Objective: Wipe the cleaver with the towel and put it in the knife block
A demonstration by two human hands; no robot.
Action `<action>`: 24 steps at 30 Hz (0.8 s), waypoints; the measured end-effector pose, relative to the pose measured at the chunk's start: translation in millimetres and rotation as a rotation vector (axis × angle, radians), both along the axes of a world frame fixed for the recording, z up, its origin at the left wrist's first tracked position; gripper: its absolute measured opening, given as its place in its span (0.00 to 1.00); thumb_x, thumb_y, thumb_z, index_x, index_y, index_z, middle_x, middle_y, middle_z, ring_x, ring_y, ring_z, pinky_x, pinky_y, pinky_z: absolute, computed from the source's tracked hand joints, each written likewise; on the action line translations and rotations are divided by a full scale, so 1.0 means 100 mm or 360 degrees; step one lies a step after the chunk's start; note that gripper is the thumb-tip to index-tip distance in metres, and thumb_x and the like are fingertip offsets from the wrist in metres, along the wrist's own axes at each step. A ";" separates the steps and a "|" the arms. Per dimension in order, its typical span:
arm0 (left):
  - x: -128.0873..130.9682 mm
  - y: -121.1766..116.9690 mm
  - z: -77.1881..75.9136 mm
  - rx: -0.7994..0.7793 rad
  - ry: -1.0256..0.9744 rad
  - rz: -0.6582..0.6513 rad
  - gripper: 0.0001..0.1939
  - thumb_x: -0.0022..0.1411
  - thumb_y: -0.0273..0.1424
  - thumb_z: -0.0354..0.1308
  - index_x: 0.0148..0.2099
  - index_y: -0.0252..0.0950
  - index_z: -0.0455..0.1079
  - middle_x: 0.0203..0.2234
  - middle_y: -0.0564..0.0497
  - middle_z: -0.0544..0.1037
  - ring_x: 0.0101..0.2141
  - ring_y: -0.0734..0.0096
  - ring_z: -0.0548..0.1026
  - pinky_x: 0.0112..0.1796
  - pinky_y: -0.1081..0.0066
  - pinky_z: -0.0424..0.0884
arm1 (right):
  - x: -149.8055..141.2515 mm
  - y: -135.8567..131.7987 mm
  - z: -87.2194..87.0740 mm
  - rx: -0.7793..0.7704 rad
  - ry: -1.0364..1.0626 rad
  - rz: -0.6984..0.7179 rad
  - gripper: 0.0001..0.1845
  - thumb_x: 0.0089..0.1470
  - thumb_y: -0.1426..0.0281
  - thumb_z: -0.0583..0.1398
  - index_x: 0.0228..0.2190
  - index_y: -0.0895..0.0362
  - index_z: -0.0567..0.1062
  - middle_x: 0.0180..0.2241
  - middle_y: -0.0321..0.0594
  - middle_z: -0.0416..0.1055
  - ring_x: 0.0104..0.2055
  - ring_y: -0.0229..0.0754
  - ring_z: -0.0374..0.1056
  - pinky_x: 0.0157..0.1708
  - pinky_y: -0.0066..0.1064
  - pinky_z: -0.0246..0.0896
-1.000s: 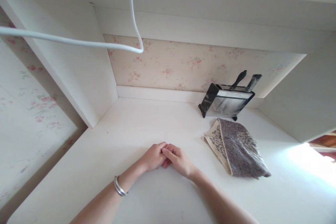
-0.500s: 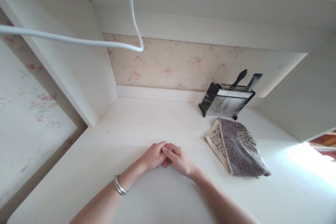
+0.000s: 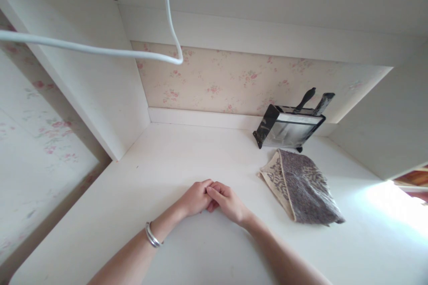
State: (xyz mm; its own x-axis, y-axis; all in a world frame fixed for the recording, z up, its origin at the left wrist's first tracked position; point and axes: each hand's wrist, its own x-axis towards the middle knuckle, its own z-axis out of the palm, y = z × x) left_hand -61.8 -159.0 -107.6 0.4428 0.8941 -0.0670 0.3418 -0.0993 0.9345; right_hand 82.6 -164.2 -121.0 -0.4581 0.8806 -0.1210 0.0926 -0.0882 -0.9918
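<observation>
My left hand (image 3: 195, 199) and my right hand (image 3: 228, 203) rest together on the white countertop (image 3: 167, 164), fingers curled and touching each other at the fingertips. Nothing shows inside either hand. A silver bangle (image 3: 152, 236) circles my left wrist. A folded grey-brown patterned cloth (image 3: 301, 187) lies on the counter to the right of my right hand, apart from it.
A black and metal knife block (image 3: 287, 127) with two dark handles stands against the floral back wall behind the cloth. A white cable (image 3: 100, 51) hangs across the upper left. White cabinet sides close in the counter on the left and right.
</observation>
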 end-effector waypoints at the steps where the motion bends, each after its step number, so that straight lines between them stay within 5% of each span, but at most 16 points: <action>1: 0.00 0.00 0.00 -0.0005 0.0003 -0.0002 0.05 0.54 0.26 0.45 0.29 0.38 0.62 0.16 0.57 0.70 0.19 0.75 0.67 0.24 0.75 0.60 | 0.00 0.00 0.00 -0.0001 -0.0002 -0.0002 0.21 0.56 0.52 0.53 0.27 0.57 0.67 0.21 0.35 0.71 0.23 0.36 0.68 0.26 0.28 0.63; 13: 0.00 0.00 -0.03 -0.0048 0.0013 -0.0005 0.06 0.56 0.28 0.46 0.31 0.36 0.64 0.17 0.56 0.70 0.19 0.76 0.67 0.20 0.77 0.59 | -0.01 -0.01 0.06 -0.0060 0.0065 0.0009 0.21 0.55 0.52 0.54 0.27 0.58 0.67 0.22 0.37 0.72 0.24 0.36 0.68 0.28 0.29 0.63; 19: 0.06 0.11 0.01 -0.0212 -0.0139 -0.0082 0.15 0.61 0.39 0.46 0.41 0.34 0.67 0.22 0.53 0.70 0.21 0.75 0.67 0.18 0.77 0.62 | 0.33 0.14 0.25 -0.0396 0.0254 0.0346 0.20 0.54 0.56 0.58 0.39 0.59 0.71 0.30 0.42 0.74 0.31 0.38 0.70 0.33 0.31 0.63; 21: 0.12 0.18 0.08 -0.0189 -0.0167 -0.0066 0.18 0.61 0.40 0.49 0.47 0.35 0.67 0.30 0.50 0.71 0.23 0.76 0.68 0.20 0.76 0.65 | 0.60 0.29 0.31 -0.0296 0.0134 0.0236 0.21 0.52 0.57 0.60 0.43 0.58 0.71 0.33 0.43 0.74 0.30 0.38 0.69 0.32 0.31 0.63; 24: 0.29 0.38 0.22 -0.0169 -0.0121 -0.0067 0.20 0.59 0.39 0.51 0.52 0.37 0.66 0.40 0.47 0.70 0.22 0.80 0.68 0.23 0.75 0.68 | 1.15 0.64 0.36 -0.0052 -0.0071 -0.0306 0.21 0.49 0.57 0.61 0.39 0.59 0.72 0.29 0.41 0.74 0.23 0.35 0.65 0.23 0.27 0.59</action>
State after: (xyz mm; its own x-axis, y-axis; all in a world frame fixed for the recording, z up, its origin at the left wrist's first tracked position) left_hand -32.7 -121.3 -85.8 0.4870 0.8644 -0.1250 0.2674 -0.0113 0.9635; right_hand 197.9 -100.6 -85.0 -0.2752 0.9467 -0.1672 0.1147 -0.1404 -0.9834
